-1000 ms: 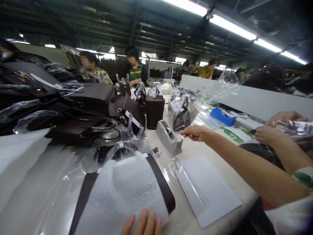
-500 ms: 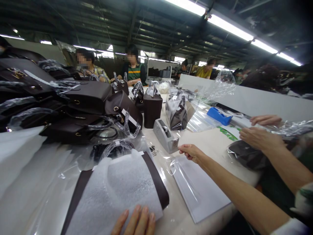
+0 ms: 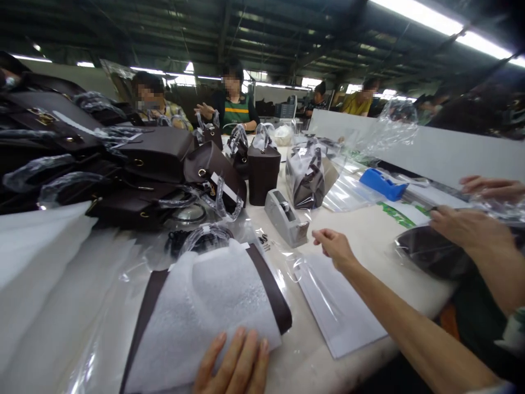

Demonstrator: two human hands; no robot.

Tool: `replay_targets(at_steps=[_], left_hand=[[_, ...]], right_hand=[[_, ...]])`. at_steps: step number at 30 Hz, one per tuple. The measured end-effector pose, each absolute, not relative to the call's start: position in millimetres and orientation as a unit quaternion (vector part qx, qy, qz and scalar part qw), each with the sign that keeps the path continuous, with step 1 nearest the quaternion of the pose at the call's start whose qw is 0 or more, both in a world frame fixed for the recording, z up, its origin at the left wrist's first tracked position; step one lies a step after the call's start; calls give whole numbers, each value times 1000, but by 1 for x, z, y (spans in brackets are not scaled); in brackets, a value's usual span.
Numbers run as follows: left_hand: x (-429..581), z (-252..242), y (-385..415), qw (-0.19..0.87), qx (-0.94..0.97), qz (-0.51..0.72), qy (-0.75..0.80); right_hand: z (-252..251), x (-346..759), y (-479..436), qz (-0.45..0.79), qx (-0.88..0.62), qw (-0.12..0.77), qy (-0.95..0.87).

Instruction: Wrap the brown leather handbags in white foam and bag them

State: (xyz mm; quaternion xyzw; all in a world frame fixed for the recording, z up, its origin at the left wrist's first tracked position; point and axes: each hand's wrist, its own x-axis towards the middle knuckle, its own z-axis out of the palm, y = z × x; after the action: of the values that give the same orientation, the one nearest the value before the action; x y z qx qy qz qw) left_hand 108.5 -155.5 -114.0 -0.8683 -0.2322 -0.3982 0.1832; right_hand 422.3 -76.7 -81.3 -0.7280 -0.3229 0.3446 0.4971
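A dark brown handbag (image 3: 283,314) lies in front of me, with a white foam sheet (image 3: 223,295) over its face. My left hand (image 3: 233,364) rests on the lower edge of the foam, fingers stretched out flat. The bag's handles (image 3: 207,238) are wrapped in clear plastic. My right hand (image 3: 334,246) is pinched closed just right of the grey tape dispenser (image 3: 287,221), a small gap from its cutting end. Anything between its fingertips is too small or too clear to make out. Below this hand lies a stack of white sheets (image 3: 344,323) under clear plastic.
Brown handbags (image 3: 164,153) are piled at left, beside white foam sheets (image 3: 36,246). A bagged handbag (image 3: 309,178) and a blue dispenser (image 3: 381,184) stand farther back. At right, a co-worker's hands (image 3: 471,230) handle another bag in plastic. Several people sit beyond.
My right hand has drawn slightly away from the tape dispenser's end. The left hand stays on the foam. The view has shifted a little, and a person at the back has raised a hand.
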Motion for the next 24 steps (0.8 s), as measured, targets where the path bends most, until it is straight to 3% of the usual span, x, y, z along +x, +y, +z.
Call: replay_targets(at_steps=[4,7,10,17,24], left_hand=[[110,-111,-158,143,-852,-451,-226],[110,-108,-161,121,-869,-424,-224],[107,-103,-164,114,-883,-395,-226],[104,-100,-167,112,-874,-416,-224],[104,-102,-168,78,-867,-434,-234]], right_hand=[[-38,380,-126,398,-649,534,-367],[-25,331,-168,522,-579,489,-392],[-37,291,-194,569,-562,449,-398],[-78,267,-204,555,-586,434,-399],[-54,263,-213,529,-572,472,-412]])
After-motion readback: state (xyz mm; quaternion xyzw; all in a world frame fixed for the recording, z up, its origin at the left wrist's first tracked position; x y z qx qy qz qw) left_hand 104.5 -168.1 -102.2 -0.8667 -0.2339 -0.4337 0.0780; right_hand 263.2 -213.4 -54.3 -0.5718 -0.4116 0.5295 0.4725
